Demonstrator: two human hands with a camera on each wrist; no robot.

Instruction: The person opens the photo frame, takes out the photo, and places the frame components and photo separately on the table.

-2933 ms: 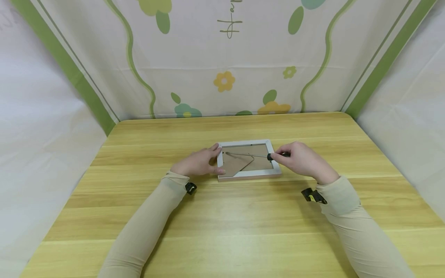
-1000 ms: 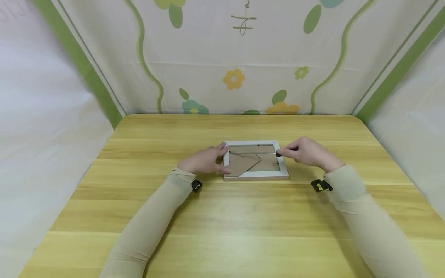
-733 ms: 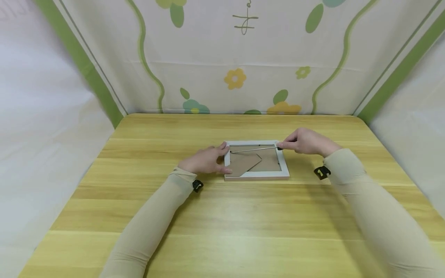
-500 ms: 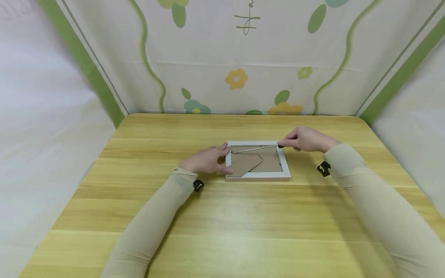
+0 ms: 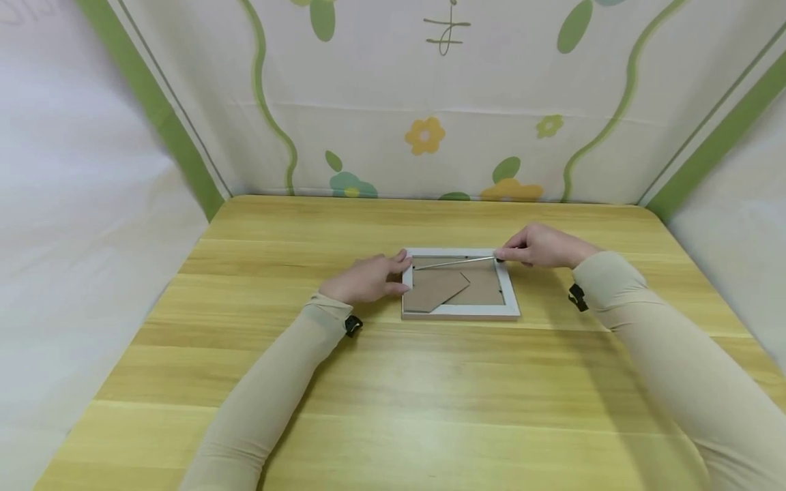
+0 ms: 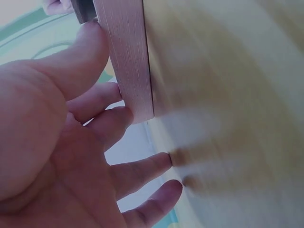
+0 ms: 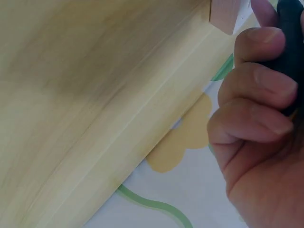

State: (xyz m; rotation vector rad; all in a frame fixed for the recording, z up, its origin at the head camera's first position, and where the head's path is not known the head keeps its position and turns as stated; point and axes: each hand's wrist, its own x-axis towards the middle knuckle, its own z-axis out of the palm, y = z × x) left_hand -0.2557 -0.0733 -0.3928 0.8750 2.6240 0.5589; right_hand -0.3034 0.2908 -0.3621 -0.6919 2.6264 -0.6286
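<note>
Sleeves, two in stretchy beige cloth, stretch up from the bottom corners over a pale yellow wood-grain bench. Loads of bench this side of one white rectangular picture frame, only a thin strip behind it. Frame's flat on the bench, back side up, about mid-width and toward the far edge. The left hand has its fingers spread and loosely straight, thumb and two fingertips touching the frame's left edge. The right hand is curled round one slim silver-shafted tool with a black handle, tip down near the left inner edge. Looks-wise: pinkish grained sides, brown backing board, one angled brown flap, at least three tiny dark tabs. Past the bench's far edge hangs white flower-printed cloth with two wavy green lines.
</note>
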